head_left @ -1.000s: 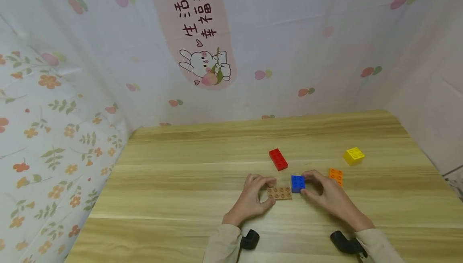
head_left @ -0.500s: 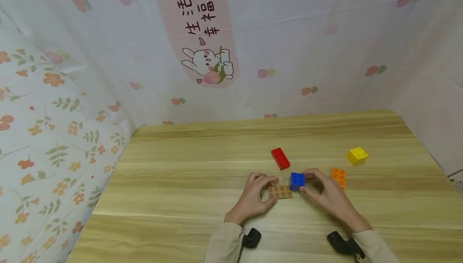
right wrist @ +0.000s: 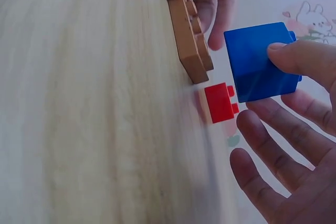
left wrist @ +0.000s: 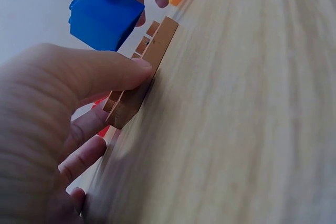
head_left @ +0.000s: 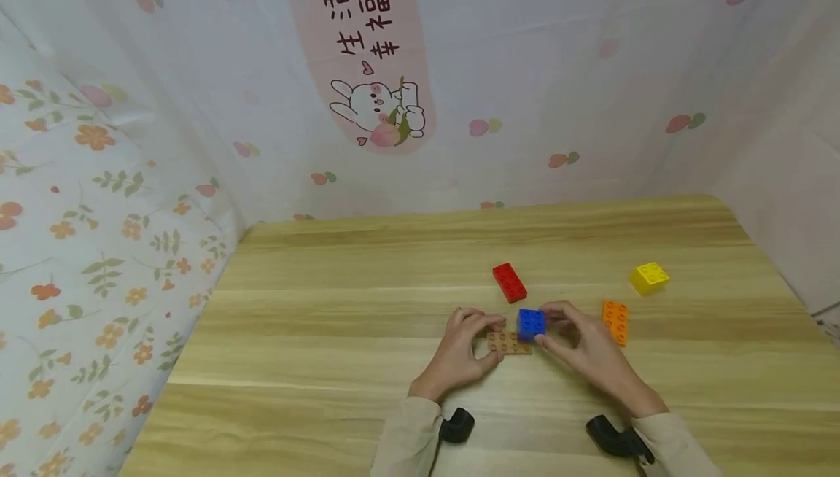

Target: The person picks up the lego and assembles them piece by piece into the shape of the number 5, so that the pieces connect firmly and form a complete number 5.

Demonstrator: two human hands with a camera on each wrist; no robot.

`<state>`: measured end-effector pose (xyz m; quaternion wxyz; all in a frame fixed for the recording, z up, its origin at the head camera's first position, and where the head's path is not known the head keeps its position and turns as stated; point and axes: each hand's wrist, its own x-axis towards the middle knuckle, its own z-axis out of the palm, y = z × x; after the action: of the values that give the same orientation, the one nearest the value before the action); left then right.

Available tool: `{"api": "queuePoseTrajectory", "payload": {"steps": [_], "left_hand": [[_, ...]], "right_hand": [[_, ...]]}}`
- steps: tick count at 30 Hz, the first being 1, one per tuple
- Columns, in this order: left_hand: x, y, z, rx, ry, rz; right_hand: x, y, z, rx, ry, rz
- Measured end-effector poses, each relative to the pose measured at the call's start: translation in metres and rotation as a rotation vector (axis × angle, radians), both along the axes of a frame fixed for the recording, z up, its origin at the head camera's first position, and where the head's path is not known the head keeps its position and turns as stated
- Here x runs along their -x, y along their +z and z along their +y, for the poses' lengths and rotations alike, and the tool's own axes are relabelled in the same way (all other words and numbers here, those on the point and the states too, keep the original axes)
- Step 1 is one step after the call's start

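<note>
A blue building block [head_left: 531, 324] is pinched between the thumb and fingers of my right hand [head_left: 590, 349]. In the right wrist view the blue block [right wrist: 260, 61] is up off the table, apart from the flat brown block. My left hand [head_left: 459, 353] holds that brown block [head_left: 502, 343] by its left end, thumb on the near long side. The left wrist view shows the brown block [left wrist: 152, 51] on the wooden surface, studs away from it, with the blue block [left wrist: 105, 19] over its right end. In the head view the blue block hides part of the brown one.
Behind the hands lies a flat red block [head_left: 510, 283]. An orange flat block [head_left: 615, 322] is just right of my right hand, and a yellow block [head_left: 650, 278] sits farther back. A patterned cloth [head_left: 525, 83] hangs behind the wooden table [head_left: 341, 295].
My right hand has lifted the blue block and carried it left, from beside the brown block to above its right end. The left hand has stayed on the brown block.
</note>
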<state>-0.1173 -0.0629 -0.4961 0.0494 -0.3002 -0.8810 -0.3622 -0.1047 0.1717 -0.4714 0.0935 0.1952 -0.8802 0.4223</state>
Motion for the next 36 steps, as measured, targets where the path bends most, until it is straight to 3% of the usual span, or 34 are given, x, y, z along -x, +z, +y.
{"api": "queuePoseTrajectory", "payload": {"steps": [6, 15, 25, 36], "left_hand": [[0.002, 0.001, 0.0, 0.017, 0.006, 0.016], [0.0, 0.002, 0.0, 0.029, 0.033, -0.045], [0.0, 0.001, 0.0, 0.04, 0.038, -0.021], [0.0, 0.003, 0.001, 0.019, 0.033, -0.043]], "right_hand": [[0.0, 0.002, -0.004, -0.009, 0.011, 0.013], [-0.002, 0.003, -0.008, -0.036, 0.023, 0.015], [-0.004, 0.002, -0.011, -0.06, 0.018, -0.003], [-0.005, 0.004, -0.011, -0.066, 0.02, 0.008]]}}
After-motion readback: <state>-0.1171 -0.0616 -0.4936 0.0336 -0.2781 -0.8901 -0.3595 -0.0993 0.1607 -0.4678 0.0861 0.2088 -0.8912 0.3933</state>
